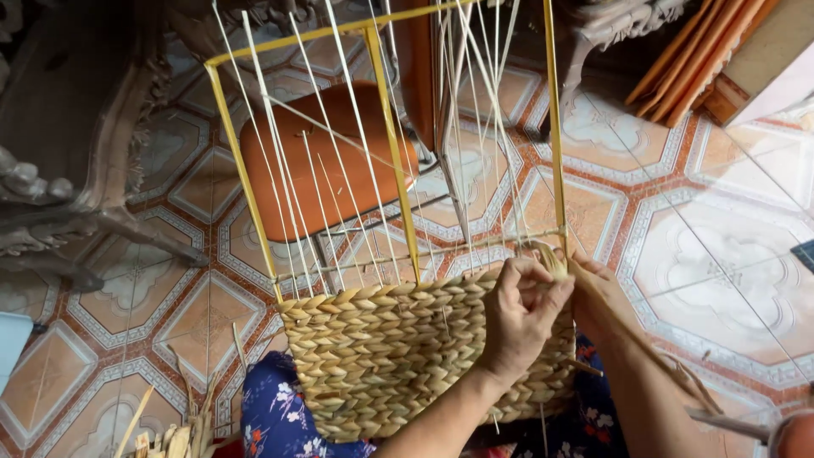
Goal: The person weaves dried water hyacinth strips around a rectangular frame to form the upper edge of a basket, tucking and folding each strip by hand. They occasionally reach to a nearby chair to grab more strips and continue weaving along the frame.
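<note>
At lower centre of the frame we see the half-woven basket (398, 356) on its yellow wire frame (392, 144). Our left hand (519, 309) curls its fingers (530, 273) around a fibre strand (551, 259) at the woven rim. Our right hand (593, 293) sits behind it, grip hidden. An orange stool (314, 170) stands beyond on the tiled floor (721, 254).

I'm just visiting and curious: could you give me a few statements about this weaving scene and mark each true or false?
1. Both hands work at the top edge of the half-woven straw basket. True.
2. The left hand rests flat on the floor. False: it grips the weave at the basket's right corner.
3. The yellow rectangular wire frame rises above the woven part. True.
4. The patterned floor tiles are plain grey. False: orange and white.
5. The orange stool seat sits behind the frame. True.
</note>
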